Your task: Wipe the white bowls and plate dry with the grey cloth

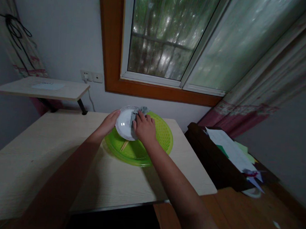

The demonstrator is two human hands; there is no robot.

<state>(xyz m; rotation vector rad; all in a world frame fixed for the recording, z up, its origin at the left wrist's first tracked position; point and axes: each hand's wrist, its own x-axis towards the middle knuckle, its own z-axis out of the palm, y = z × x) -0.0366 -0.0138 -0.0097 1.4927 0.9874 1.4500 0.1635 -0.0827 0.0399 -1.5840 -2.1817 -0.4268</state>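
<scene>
My left hand grips the left rim of a white plate, which is tilted toward me above a round green plastic basket. Pressed against the right part of the plate is a grey cloth, under the fingers of my right hand. Part of the cloth sticks out beyond the plate's far edge. A pair of wooden chopsticks lies in the basket, with the upper ends hidden behind the plate.
The basket rests on a pale wooden table. A small raised shelf with a paper on it stands at the back left. Behind the table are a wall and a window. To the right, a dark box holds papers.
</scene>
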